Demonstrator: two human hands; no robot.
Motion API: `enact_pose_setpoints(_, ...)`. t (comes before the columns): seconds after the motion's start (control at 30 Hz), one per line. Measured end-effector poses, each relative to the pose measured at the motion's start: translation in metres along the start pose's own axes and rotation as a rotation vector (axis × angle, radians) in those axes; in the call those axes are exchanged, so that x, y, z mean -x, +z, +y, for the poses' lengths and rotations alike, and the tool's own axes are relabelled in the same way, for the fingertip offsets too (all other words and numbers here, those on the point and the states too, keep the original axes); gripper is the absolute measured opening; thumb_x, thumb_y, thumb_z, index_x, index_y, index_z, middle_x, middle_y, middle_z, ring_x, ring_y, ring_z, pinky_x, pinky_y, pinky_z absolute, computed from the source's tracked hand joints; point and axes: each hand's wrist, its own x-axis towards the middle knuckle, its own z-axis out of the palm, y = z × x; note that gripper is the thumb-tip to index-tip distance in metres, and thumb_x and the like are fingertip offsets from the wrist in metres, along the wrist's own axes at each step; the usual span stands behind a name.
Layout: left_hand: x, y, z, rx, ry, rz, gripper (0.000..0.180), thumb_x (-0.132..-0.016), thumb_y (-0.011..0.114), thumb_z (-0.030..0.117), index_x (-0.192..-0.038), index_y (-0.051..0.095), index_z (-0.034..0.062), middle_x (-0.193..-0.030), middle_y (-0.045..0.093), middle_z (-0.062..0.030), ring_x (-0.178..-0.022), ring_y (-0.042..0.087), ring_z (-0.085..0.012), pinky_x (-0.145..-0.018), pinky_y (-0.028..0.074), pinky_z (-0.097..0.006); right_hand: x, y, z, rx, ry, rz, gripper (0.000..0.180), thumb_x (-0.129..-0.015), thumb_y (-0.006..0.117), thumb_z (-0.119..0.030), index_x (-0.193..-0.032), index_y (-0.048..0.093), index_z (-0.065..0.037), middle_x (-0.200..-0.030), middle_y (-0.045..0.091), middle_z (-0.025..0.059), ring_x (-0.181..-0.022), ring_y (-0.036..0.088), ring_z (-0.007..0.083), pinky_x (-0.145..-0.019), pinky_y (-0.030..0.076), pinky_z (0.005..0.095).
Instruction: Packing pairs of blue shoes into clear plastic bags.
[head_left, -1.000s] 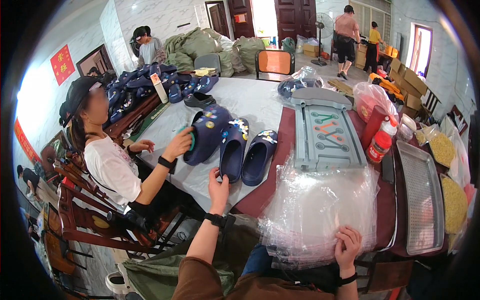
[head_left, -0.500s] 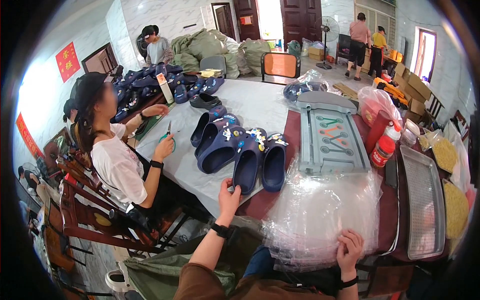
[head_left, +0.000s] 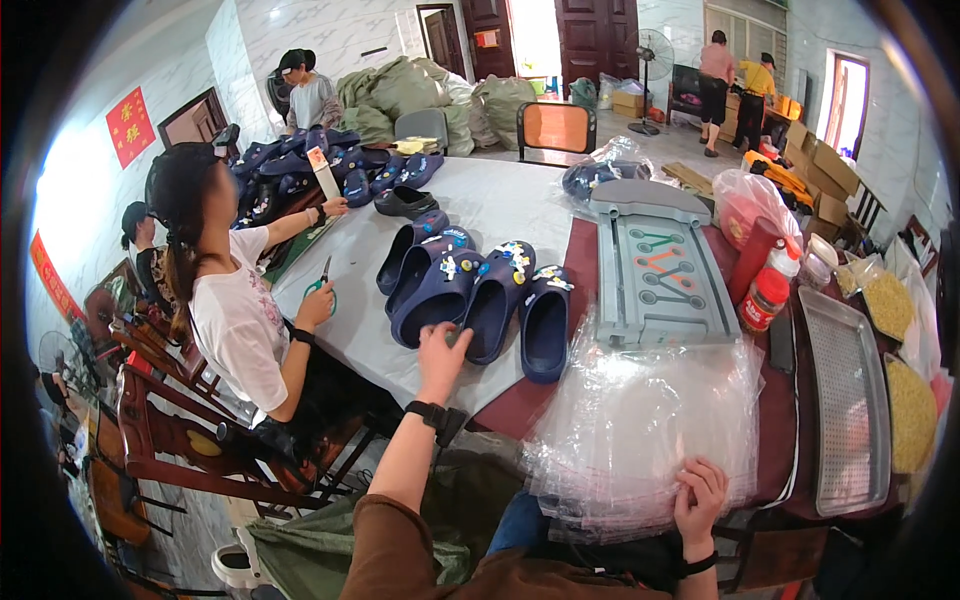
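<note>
- Left hand (head_left: 441, 358): is standing at the heel of a decorated navy clog (head_left: 432, 305), thumb and fingers parting loosely; whether skin is touching clog, cannot tell
- Middle clog (head_left: 493, 310): is lying just right of the left hand, heel toward the person
- End clog (head_left: 545, 335): is sitting farther right of that hand
- Right hand (head_left: 702, 492): is resting, fingers curling, on the near part of the clear bags (head_left: 640, 430); whether it is pinching any, cannot tell
- Grey stool (head_left: 665, 270): is lying beyond the right hand and bags
- Scissors (head_left: 326, 272): are pointing up in a co-worker's hand (head_left: 317, 304), left of the left hand
</note>
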Motion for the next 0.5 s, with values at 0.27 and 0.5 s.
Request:
enact_pose_setpoints(0.27,-0.064,0.013,-0.004,0.339,-0.146,-0.296,0.086,-0.092,0.075,0.039,-0.155,0.037,-0.0035,-0.148,0.052,-0.0299,-0.13,0.057,-0.041,-0.11,0.045,-0.044,0.0,0.001,-0.002,-0.002,-0.002,-0.006,0.017,-0.077,0.065,0.0,-0.09,0.072,-0.008,-0.109,0.073,0.0086,-0.113,0.064,0.0323,-0.102,0.044,0.0452)
enact_pose_setpoints(0.5,-0.08,0.023,0.028,1.099,-0.343,-0.377,0.094,-0.094,0.073,0.013,-0.163,0.012,0.0001,-0.15,0.05,-0.0268,-0.13,0.056,-0.0279,-0.109,0.045,-0.037,0.002,-0.002,-0.001,-0.002,0.032,0.003,0.019,-0.076,0.065,0.001,-0.09,0.072,-0.009,-0.107,0.072,0.0084,-0.114,0.064,0.0329,-0.101,0.044,0.0445)
